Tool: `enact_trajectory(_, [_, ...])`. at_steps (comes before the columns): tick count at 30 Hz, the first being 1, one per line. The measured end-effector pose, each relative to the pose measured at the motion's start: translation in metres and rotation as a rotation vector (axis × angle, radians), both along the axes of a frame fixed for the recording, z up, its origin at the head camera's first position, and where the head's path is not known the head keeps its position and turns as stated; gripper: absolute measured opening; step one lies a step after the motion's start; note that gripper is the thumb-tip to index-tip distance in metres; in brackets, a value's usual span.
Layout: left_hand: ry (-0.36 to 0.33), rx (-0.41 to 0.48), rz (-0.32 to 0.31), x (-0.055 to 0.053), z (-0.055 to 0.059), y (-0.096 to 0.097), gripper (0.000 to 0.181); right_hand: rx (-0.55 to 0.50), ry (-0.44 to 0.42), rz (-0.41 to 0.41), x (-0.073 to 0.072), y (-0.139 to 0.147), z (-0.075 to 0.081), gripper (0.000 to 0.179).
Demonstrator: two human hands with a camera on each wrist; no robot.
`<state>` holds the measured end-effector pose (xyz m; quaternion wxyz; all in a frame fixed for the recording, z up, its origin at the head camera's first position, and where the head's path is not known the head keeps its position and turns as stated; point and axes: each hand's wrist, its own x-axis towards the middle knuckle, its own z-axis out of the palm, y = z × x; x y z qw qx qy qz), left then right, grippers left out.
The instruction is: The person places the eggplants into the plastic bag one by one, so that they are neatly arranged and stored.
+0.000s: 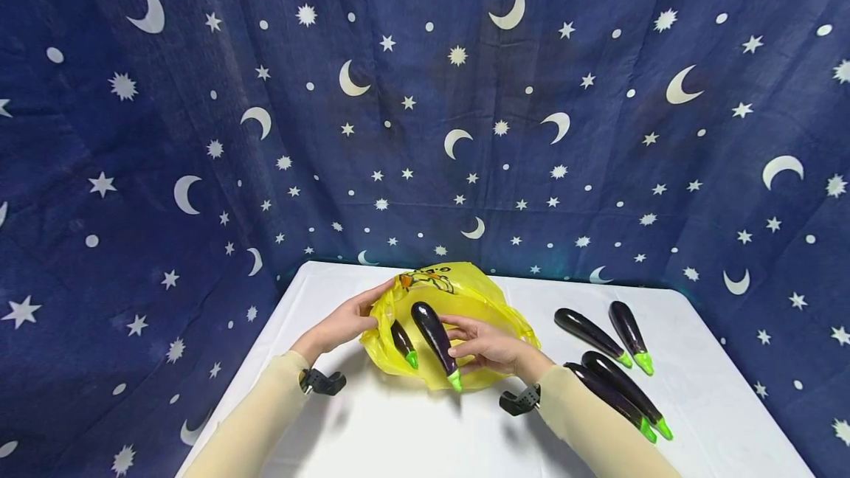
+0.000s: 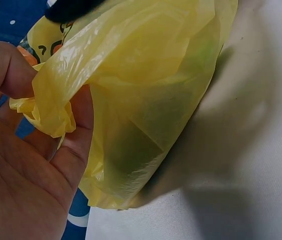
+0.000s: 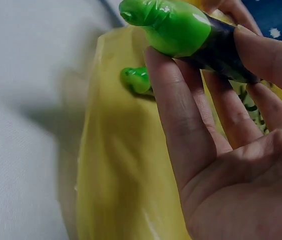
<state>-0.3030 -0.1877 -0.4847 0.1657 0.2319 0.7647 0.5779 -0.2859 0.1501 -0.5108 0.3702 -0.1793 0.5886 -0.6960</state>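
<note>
A yellow plastic bag [image 1: 474, 293] lies on the table with its mouth facing me. My left hand [image 1: 345, 324] pinches the left edge of its rim between thumb and fingers, and the bunched film shows in the left wrist view. My right hand [image 1: 488, 347] holds a dark purple eggplant [image 1: 432, 332] with a green stem end at the bag's mouth, thumb on one side and fingers on the other. A second eggplant [image 1: 401, 339] rests inside the bag, left of the held one. Its green tip [image 3: 136, 80] shows in the right wrist view.
On the right of the white table [image 1: 398, 441] lie several more eggplants. Two sit farther back, an eggplant [image 1: 587, 332] and its neighbour [image 1: 626, 328]; a close pair [image 1: 624, 386] is nearer my right forearm. A blue star-and-moon cloth [image 1: 425, 109] hangs behind.
</note>
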Motion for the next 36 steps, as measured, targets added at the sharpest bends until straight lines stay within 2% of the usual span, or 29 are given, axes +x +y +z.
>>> enact_trajectory(7, [-0.004,-0.003,0.002,-0.001,0.0,-0.001,0.086,0.037,-0.032,-0.049,-0.015,-0.017,-0.015,0.08])
enact_trajectory(14, [-0.001,0.002,-0.006,-0.001,0.0,0.0,0.086,0.129,0.034,-0.136,-0.029,-0.039,-0.019,0.077])
enact_trajectory(21, [-0.025,0.002,-0.004,-0.001,-0.001,0.001,0.086,0.254,0.103,-0.204,-0.038,-0.058,-0.021,0.076])
enact_trajectory(28, [-0.007,0.031,-0.025,0.0,-0.001,0.002,0.087,0.337,0.187,-0.199,-0.041,-0.069,-0.018,0.075])
enact_trajectory(36, [0.006,0.013,-0.011,0.001,0.0,0.002,0.087,0.381,0.227,-0.199,-0.04,-0.076,-0.017,0.076])
